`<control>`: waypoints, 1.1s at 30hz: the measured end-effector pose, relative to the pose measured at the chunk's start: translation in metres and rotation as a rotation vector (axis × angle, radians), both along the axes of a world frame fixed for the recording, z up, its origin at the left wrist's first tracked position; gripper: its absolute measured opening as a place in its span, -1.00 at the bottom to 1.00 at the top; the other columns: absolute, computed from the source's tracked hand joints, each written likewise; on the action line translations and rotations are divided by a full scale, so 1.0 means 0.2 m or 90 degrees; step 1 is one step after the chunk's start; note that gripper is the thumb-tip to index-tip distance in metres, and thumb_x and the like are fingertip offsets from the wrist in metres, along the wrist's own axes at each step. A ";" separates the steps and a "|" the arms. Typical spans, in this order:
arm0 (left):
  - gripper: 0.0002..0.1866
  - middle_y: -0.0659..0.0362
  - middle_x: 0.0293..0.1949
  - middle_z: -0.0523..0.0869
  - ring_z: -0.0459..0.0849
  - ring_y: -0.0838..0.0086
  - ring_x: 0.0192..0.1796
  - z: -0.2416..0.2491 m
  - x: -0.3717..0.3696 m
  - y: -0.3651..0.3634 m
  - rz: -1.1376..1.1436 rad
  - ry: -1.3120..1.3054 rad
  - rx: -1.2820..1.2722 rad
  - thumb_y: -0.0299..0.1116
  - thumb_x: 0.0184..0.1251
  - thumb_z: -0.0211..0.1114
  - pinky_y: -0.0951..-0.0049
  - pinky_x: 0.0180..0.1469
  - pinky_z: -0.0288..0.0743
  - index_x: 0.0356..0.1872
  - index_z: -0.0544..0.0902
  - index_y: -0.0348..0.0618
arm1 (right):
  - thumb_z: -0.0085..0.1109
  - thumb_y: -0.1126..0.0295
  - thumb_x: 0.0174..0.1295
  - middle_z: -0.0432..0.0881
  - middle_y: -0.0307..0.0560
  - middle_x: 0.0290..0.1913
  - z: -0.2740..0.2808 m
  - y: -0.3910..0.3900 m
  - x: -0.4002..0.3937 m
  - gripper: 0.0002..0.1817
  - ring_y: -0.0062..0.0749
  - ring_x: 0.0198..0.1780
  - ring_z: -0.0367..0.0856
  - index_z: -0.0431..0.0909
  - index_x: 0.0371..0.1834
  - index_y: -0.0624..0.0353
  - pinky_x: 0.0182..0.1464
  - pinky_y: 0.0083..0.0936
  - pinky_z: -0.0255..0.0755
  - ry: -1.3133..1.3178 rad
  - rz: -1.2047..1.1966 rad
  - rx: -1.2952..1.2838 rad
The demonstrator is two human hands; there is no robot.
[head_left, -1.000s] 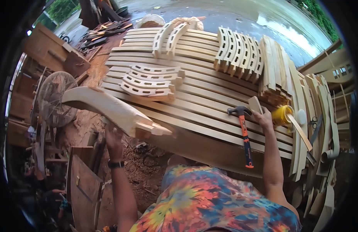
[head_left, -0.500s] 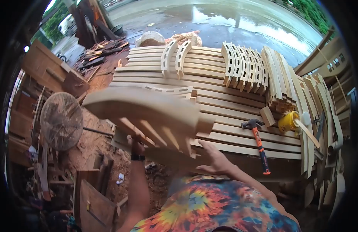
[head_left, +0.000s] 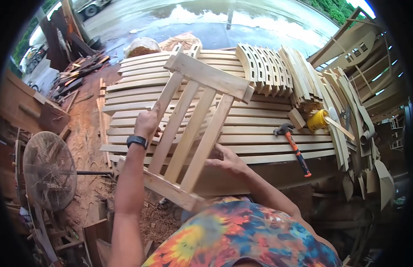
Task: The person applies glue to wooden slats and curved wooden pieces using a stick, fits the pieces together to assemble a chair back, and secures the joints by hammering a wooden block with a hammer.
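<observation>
A slatted wooden chair back (head_left: pixel 192 129), with curved rails at both ends and several slats between them, stands tilted over the workbench's front edge. My left hand (head_left: pixel 147 123), with a dark watch on the wrist, is wrapped round its left outer slat. Close beside the right outer slat is my right hand (head_left: pixel 228 161), its thumb and fingers apart and the fingertips right at the slat's edge. Behind the chair back, long wooden strips (head_left: pixel 255 129) lie in rows across the bench, partly hidden by it.
An orange-handled hammer (head_left: pixel 295 149) lies to the right, near a wood block (head_left: pixel 297 119) and a yellow pot (head_left: pixel 317 120) with a stick in it. Curved slotted rails (head_left: pixel 264 69) stand in a row at the back. A pedestal fan (head_left: pixel 50 171) is at left.
The chair back has swung from lying nearly edge-on to tilted upright, its slats now facing me. My left hand has risen with it, and my right hand has moved slightly left and up.
</observation>
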State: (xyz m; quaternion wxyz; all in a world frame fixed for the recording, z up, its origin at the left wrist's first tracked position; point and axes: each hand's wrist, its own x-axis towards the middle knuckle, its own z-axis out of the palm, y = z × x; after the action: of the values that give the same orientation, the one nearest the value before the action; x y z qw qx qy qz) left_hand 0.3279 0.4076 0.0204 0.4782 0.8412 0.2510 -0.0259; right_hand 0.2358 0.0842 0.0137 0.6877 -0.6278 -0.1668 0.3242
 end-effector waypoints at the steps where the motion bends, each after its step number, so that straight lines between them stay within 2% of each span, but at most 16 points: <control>1: -0.19 0.05 -0.64 0.67 0.74 0.31 -0.60 0.03 0.02 -0.01 -0.042 0.016 0.018 0.32 0.51 0.15 0.29 -0.57 0.61 -0.28 0.75 -0.47 | 0.43 0.25 0.31 0.32 0.08 0.58 0.00 -0.01 -0.01 -0.01 -0.21 0.58 0.28 0.03 0.67 0.37 0.56 -0.32 0.23 0.032 0.027 0.009; 2: -0.17 0.01 -0.62 0.61 0.64 0.31 -0.65 0.05 0.03 -0.05 -0.036 0.025 -0.009 0.36 0.50 0.15 0.28 -0.63 0.54 -0.35 0.70 -0.48 | 0.39 0.30 0.35 0.42 0.09 0.52 -0.02 -0.03 -0.03 -0.07 -0.23 0.54 0.35 0.07 0.66 0.38 0.56 -0.32 0.24 0.046 0.012 -0.004; 5: -0.18 0.05 -0.61 0.63 0.63 0.35 -0.66 0.06 0.13 -0.09 -0.129 0.046 0.029 0.36 0.52 0.11 0.30 -0.64 0.47 -0.34 0.72 -0.42 | 0.44 0.21 0.32 0.37 0.14 0.55 0.06 -0.09 -0.05 -0.01 -0.20 0.53 0.36 0.04 0.66 0.40 0.52 -0.36 0.28 0.072 0.079 -0.123; 7: -0.17 0.08 -0.65 0.61 0.65 0.36 -0.65 0.14 0.15 -0.16 -0.220 0.071 0.065 0.35 0.58 0.01 0.33 -0.61 0.49 -0.38 0.72 -0.39 | 0.50 0.17 0.21 0.78 0.27 0.00 0.35 -0.14 -0.08 -0.09 -0.16 0.02 0.78 0.29 0.53 0.43 0.14 -0.33 0.59 -0.115 0.181 -0.419; 9: -0.16 0.05 -0.68 0.63 0.67 0.36 -0.64 0.05 0.20 -0.18 -0.290 0.078 0.071 0.35 0.59 -0.03 0.30 -0.60 0.52 -0.40 0.72 -0.38 | 0.45 0.24 0.22 0.80 0.20 -0.27 0.42 -0.27 -0.05 -0.28 -0.09 -0.20 0.81 0.47 0.42 0.33 -0.02 -0.24 0.62 -0.280 0.187 -0.393; 11: -0.15 0.06 -0.66 0.63 0.66 0.36 -0.65 0.10 0.19 -0.29 -0.340 0.143 0.096 0.39 0.54 0.02 0.30 -0.58 0.52 -0.41 0.73 -0.37 | 0.44 0.24 0.24 0.79 0.21 -0.07 0.50 -0.37 0.05 -0.37 -0.05 -0.08 0.80 0.55 0.37 0.23 0.04 -0.22 0.61 -0.306 0.002 -0.473; 13: -0.14 0.07 -0.65 0.64 0.64 0.35 -0.65 0.12 0.19 -0.42 -0.390 0.203 0.127 0.42 0.50 0.06 0.30 -0.57 0.52 -0.43 0.74 -0.36 | 0.42 0.14 0.30 0.66 0.27 0.24 0.32 -0.51 0.22 -0.31 0.04 0.25 0.67 0.48 0.45 0.20 0.30 -0.16 0.50 -0.589 -0.150 -0.542; 15: -0.14 0.08 -0.66 0.64 0.64 0.35 -0.63 0.10 0.17 -0.52 -0.464 0.219 0.129 0.43 0.48 0.07 0.31 -0.55 0.50 -0.44 0.74 -0.35 | 0.30 -0.07 0.38 0.30 0.27 0.57 0.13 -0.61 0.38 -0.17 0.17 0.59 0.25 0.29 0.60 0.13 0.58 -0.09 0.17 -0.689 -0.134 -0.636; 16: -0.18 0.05 -0.70 0.63 0.69 0.36 -0.63 -0.02 0.19 -0.54 -0.538 0.172 0.198 0.37 0.57 0.01 0.31 -0.55 0.55 -0.52 0.72 -0.27 | 0.30 -0.07 0.38 0.30 0.27 0.57 0.06 -0.65 0.43 -0.17 0.17 0.59 0.25 0.29 0.60 0.13 0.58 -0.09 0.17 -0.681 -0.138 -0.638; 18: -0.29 -0.02 -0.66 0.65 0.72 0.24 -0.53 0.08 0.14 -0.67 -0.536 0.236 0.241 0.31 0.62 -0.05 0.21 -0.37 0.64 -0.23 0.79 -0.14 | 0.07 -0.25 0.45 0.04 0.19 0.70 -0.05 -0.68 0.47 -0.09 0.29 0.69 -0.05 0.10 0.69 0.06 0.67 0.08 -0.07 -0.700 -0.066 -0.722; 19: -0.31 -0.06 -0.61 0.68 0.74 0.18 -0.48 -0.02 0.15 -0.68 -0.583 0.199 0.293 0.32 0.61 -0.05 0.17 -0.31 0.66 -0.15 0.80 -0.11 | 0.07 -0.25 0.45 0.04 0.19 0.70 -0.07 -0.69 0.46 -0.09 0.29 0.69 -0.05 0.10 0.69 0.06 0.67 0.08 -0.07 -0.692 -0.068 -0.720; 20: -0.24 -0.16 -0.44 0.75 0.79 0.01 -0.29 -0.36 0.21 -0.60 -0.685 0.037 0.353 0.39 0.54 -0.02 0.07 -0.13 0.65 -0.12 0.81 -0.17 | 0.00 -0.30 0.46 -0.01 0.18 0.72 -0.09 -0.69 0.46 -0.08 0.26 0.70 -0.09 0.07 0.71 0.04 0.67 0.10 -0.12 -0.655 -0.032 -0.738; 21: -0.24 -0.16 -0.44 0.75 0.79 0.01 -0.29 -0.37 0.21 -0.62 -0.687 0.046 0.349 0.39 0.54 -0.02 0.07 -0.13 0.65 -0.12 0.81 -0.17 | -0.07 -0.34 0.47 -0.06 0.16 0.73 -0.13 -0.70 0.44 -0.07 0.24 0.72 -0.14 0.04 0.72 0.01 0.68 0.12 -0.17 -0.614 0.008 -0.755; 23: -0.10 -0.26 -0.25 0.79 0.78 -0.11 -0.13 -0.32 0.17 -0.68 -0.630 0.113 0.364 0.47 0.46 0.00 0.03 0.02 0.62 -0.20 0.80 -0.37 | -0.06 -0.35 0.46 -0.03 0.14 0.73 -0.24 -0.74 0.40 -0.05 0.27 0.71 -0.11 0.02 0.73 -0.01 0.68 0.11 -0.15 -0.602 0.028 -0.769; 24: -0.09 -0.31 -0.17 0.79 0.76 -0.15 -0.01 -0.02 0.12 -0.78 -0.577 0.244 0.343 0.48 0.48 -0.05 0.03 0.15 0.58 -0.13 0.81 -0.34 | -0.05 -0.36 0.44 -0.04 0.12 0.74 -0.28 -0.75 0.36 -0.03 0.29 0.71 -0.10 0.01 0.73 -0.01 0.68 0.12 -0.14 -0.600 0.016 -0.760; 33: -0.01 -0.31 -0.19 0.80 0.78 -0.11 -0.05 0.05 0.13 -0.83 -0.583 0.300 0.318 0.55 0.41 -0.02 0.09 0.08 0.60 -0.24 0.82 -0.41 | 0.24 -0.24 0.36 0.09 0.10 0.71 -0.32 -0.75 0.25 -0.05 0.28 0.70 -0.03 0.22 0.66 0.09 0.64 0.01 0.00 -0.584 -0.060 -0.663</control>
State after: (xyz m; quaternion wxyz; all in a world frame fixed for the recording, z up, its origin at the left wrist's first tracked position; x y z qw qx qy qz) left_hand 0.3540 0.2419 0.0300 0.1363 0.9232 -0.0409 -0.3571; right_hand 0.2850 -0.0667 -0.0508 0.1707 -0.9561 -0.2360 0.0335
